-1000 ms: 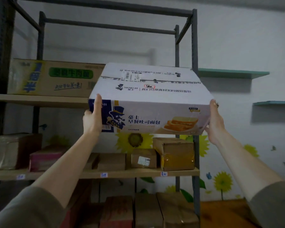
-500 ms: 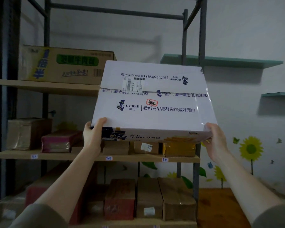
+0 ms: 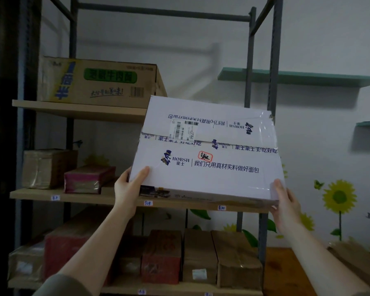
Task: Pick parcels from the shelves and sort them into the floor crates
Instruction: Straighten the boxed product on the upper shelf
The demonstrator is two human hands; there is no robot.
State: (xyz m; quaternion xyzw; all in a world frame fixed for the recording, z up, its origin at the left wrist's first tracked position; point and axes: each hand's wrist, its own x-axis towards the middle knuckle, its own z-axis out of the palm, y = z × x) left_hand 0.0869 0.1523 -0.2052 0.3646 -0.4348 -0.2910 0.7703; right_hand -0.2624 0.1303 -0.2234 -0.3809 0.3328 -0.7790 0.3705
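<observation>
A large flat white box [image 3: 207, 154] with blue print and a shipping label hangs in the air in front of the metal shelf rack [image 3: 79, 112], its top face tilted toward me. My left hand [image 3: 128, 189] grips its near left corner, thumb on top. My right hand [image 3: 283, 201] clasps its near right corner. The box hides the right part of the middle shelf. No floor crates are in view.
A tan carton [image 3: 98, 82] with green and blue print lies on the top shelf. Taped brown and red parcels [image 3: 88, 180] sit on the middle shelf; more parcels [image 3: 199, 259] line the bottom shelf. Teal wall shelves [image 3: 297, 76] and sunflower stickers are at right.
The white box has come down from top-shelf height to about middle-shelf height and shifted right, with both hands still on its near corners. My view has tilted downward.
</observation>
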